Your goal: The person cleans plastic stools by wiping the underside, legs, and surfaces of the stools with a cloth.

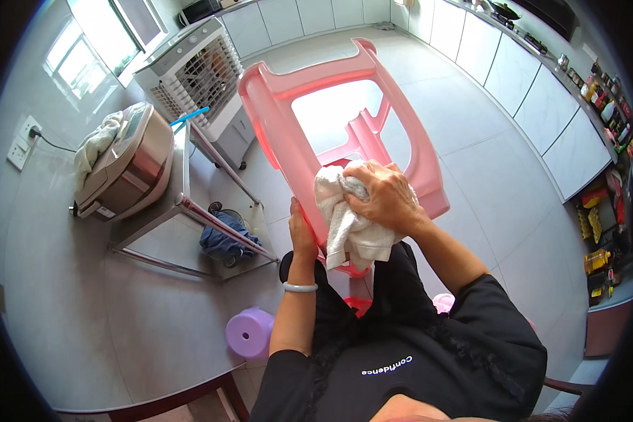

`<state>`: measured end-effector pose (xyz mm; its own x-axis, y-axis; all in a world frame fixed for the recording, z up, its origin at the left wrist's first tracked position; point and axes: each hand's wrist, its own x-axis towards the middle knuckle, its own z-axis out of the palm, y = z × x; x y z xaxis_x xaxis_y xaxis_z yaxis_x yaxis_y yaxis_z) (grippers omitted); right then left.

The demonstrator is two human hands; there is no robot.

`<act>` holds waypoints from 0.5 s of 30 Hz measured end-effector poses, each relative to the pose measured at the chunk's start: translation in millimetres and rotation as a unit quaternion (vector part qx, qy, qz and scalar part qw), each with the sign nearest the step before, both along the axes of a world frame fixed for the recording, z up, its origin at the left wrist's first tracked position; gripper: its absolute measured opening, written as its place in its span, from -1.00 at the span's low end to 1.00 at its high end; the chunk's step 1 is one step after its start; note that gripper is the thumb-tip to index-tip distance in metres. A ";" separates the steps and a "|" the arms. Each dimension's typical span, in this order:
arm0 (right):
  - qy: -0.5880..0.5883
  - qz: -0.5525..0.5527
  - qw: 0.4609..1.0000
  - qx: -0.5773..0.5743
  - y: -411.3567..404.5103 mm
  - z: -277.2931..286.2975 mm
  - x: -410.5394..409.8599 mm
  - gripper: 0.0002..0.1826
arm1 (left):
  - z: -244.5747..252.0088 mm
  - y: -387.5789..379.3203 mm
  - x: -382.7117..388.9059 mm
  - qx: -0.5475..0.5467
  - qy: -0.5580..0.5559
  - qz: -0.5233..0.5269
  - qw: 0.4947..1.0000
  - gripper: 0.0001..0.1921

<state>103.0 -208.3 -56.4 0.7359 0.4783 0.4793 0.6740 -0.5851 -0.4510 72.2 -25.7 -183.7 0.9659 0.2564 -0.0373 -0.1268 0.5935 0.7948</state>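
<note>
A pink plastic chair or stool frame [422,142] is held tilted in front of my lap, with a large opening through it. My left hand [301,232] grips its near left side, fingers along the outer edge and partly hidden. Bunched under my right hand [387,198] is a white terry cloth [343,221], pressed against the near end of the pink frame. The cloth hangs down in folds and covers that part of the plastic. Red-pink plastic parts show below, between my knees.
To the left, a metal rack [184,163] carries a rice cooker [129,163] with a cloth on top. Behind it stands an air cooler [200,74]. A purple stool [248,332] is by my left forearm. Kitchen cabinets [527,79] line the right.
</note>
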 end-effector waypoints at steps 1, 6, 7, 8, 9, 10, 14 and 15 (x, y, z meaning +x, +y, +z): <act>-0.013 0.006 1.000 0.000 1.5 0.5 -2.2 -0.60 | -0.7 -1.0 -0.2 0.000 -0.002 0.004 1.000 -0.44; -0.127 0.063 0.989 0.040 6.2 4.7 -6.7 -0.57 | -19.1 3.3 3.5 0.038 0.010 0.039 0.998 -0.48; -0.128 0.063 0.989 0.037 10.4 6.4 -5.6 -0.57 | -21.8 4.3 3.6 0.055 0.032 0.022 0.998 -0.50; -0.165 0.098 0.981 -0.003 18.8 8.6 -4.2 -0.57 | -32.4 4.4 5.7 0.053 0.030 0.022 0.998 -0.50; -0.202 0.138 0.969 -0.039 31.7 12.5 -4.3 -0.56 | -47.1 7.6 6.3 0.063 -0.063 0.020 0.996 -0.52; -0.206 0.180 0.959 -0.077 41.5 9.0 0.5 -0.57 | -52.9 4.8 7.9 0.072 -0.155 0.010 0.985 -0.53; -0.234 0.248 0.932 -0.126 91.3 13.2 38.3 -0.66 | -68.2 -0.5 11.8 0.141 -0.150 0.112 0.972 -0.52; -0.237 0.258 0.929 -0.121 116.3 13.4 46.9 -0.66 | -86.4 10.3 10.0 0.145 -0.149 0.122 0.971 -0.52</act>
<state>149.9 -92.0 -43.0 0.1137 0.8448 0.5229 0.9820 -0.1755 0.0700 82.1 -15.3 -270.1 0.8317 0.4374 0.3421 -0.4857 0.2744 0.8299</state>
